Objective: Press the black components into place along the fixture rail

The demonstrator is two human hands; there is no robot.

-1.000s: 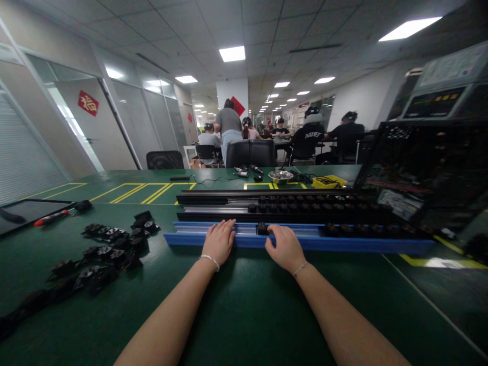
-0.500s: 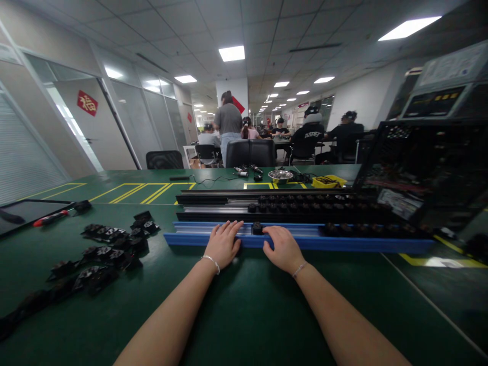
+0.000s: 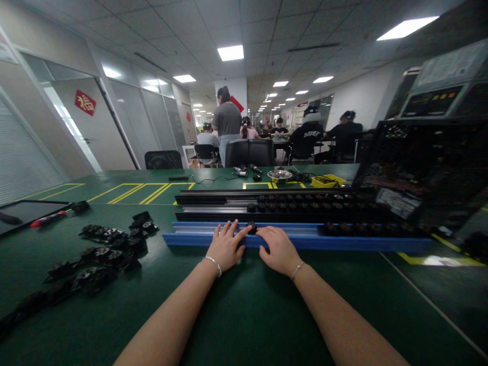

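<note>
A long blue rail (image 3: 354, 244) lies across the green table in front of me. A small black block-like part (image 3: 251, 227) sits in its channel, between my two hands. My left hand (image 3: 224, 248) rests over the rail with fingers spread, its index fingertip at the left side of that part. From the other side, my right hand (image 3: 280, 251) reaches over the rail's near wall, fingertips close against the part and thumb held apart below. Whether the right fingers grip it, I cannot tell. Farther right in the same channel stands a row of black parts (image 3: 354, 229).
Behind the blue rail lie black rails (image 3: 206, 215) with more black parts. Loose black parts (image 3: 102, 254) are scattered at left, near a red screwdriver (image 3: 48, 219). A metal bowl (image 3: 279, 176) and yellow tray (image 3: 328, 180) stand behind; an open computer case (image 3: 427, 168) is at right.
The black part has shifted slightly left and appears turned or lowered in the channel. My left index finger now reaches it, and my right fingers have moved a little left.
</note>
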